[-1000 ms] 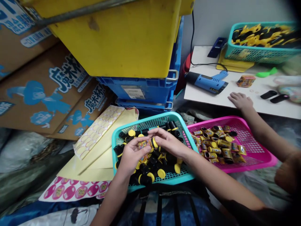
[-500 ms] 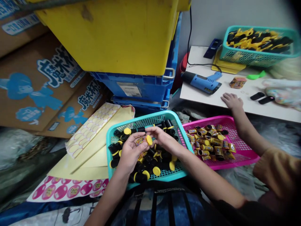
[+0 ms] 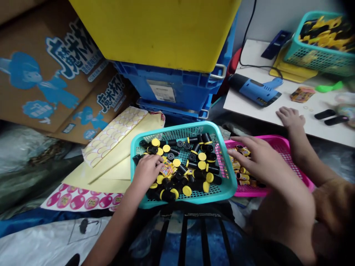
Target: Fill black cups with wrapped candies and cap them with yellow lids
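Observation:
My left hand rests inside the teal basket on a heap of small black bottles with yellow caps. Its fingers are curled on a small orange label strip that sticks out past them. My right hand lies over the pink basket with its fingers stretched out flat. Its fingertips touch the labelled bottles in that basket, and the palm hides most of them.
Another person's hand lies flat on the white table, near a blue tool and a second teal basket. Sticker sheets lie left of the basket. Yellow and blue crates and cardboard boxes stand behind.
My hands have parted. The right hand moved from the teal basket over to the pink one and opened; the left hand dropped onto the black bottles. The view shifted slightly down.

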Available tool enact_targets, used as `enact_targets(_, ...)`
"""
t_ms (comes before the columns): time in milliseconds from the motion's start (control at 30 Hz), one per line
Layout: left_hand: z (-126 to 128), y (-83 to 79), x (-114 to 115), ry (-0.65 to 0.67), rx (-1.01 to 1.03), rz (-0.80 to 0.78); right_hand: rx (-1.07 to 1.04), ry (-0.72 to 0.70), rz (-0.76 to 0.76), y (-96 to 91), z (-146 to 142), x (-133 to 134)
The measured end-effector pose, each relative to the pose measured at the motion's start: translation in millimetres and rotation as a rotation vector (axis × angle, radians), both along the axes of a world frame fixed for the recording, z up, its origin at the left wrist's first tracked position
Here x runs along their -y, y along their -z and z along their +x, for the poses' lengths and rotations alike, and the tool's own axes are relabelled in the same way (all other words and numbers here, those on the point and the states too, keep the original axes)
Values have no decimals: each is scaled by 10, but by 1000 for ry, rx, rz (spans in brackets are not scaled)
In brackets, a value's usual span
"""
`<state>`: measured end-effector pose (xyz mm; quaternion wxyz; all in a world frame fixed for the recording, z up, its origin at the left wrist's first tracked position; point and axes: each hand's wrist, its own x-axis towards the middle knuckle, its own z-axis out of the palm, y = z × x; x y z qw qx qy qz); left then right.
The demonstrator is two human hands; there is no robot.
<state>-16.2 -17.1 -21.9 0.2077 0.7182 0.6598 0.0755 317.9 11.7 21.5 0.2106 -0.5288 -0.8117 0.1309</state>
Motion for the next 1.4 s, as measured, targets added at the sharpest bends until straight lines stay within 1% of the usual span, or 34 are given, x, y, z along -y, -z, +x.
enact_targets(33, -2, 14, 8, -15, 20, 1, -5, 4, -51, -12, -115, -39)
enact_targets(100, 0, 21, 10, -38, 40, 52, -35, -15, -180, -37, -368, -120)
enact_targets(167, 12, 19, -10, -8, 25, 131, -85, -84, -284, -43, -602, -191)
enact_targets(233, 27, 24, -55, 62, 1, 153, -131, -158, -322, -25, -781, -246)
enact_targets(300, 31, 36, -110, 121, 10, 107, -170, -196, -332, 0, -896, -288)
enact_targets(367, 6, 40, -149, 125, 81, 56, -201, -186, -324, 15, -958, -317)
enact_targets(433, -49, 18, -153, 86, 182, 28, -214, -170, -318, 15, -989, -336)
enact_targets(533, -153, -86, -86, -40, 280, 43, -217, -182, -356, 0, -1036, -342)
enact_targets(600, -194, -194, -12, -186, 331, 84, -259, -215, -401, 2, -1101, -332)
enact_targets(667, -188, -302, 56, -371, 440, 104, -359, -261, -453, 33, -1207, -314)
enact_targets(733, -134, -379, 91, -539, 622, 102, -483, -314, -527, 94, -1349, -295)
enact_targets(767, -94, -400, 91, -600, 729, 107, -546, -337, -574, 132, -1425, -289)
enact_targets(833, 1, -413, 57, -667, 953, 129, -648, -350, -670, 196, -1562, -291)
enact_targets(900, 98, -409, -11, -679, 1153, 122, -702, -302, -711, 214, -1645, -317)
enact_targets(967, 175, -409, -93, -648, 1275, 76, -675, -235, -659, 173, -1651, -366)
enact_targets(1033, 214, -418, -171, -609, 1298, 53, -619, -220, -564, 104, -1593, -433)
enact_targets(1133, 183, -413, -247, -614, 1212, 123, -558, -206, -458, 77, -1473, -562)
enact_targets(1200, 120, -385, -262, -655, 1109, 192, -433, -160, -391, 160, -1449, -644)
enact_targets(1233, 86, -367, -261, -670, 1063, 222, -338, -165, -351, 226, -1469, -674)
enact_targets(1267, 55, -348, -257, -681, 1031, 248, -239, -206, -313, 299, -1511, -693)
enact_targets(1333, 10, -313, -240, -693, 998, 286, -80, -353, -276, 443, -1651, -697)
enact_targets(1367, -5, -298, -230, -696, 984, 300, -36, -410, -274, 501, -1735, -685)
enact_targets(1400, -16, -283, -220, -698, 967, 309, -12, -434, -280, 547, -1818, -669)
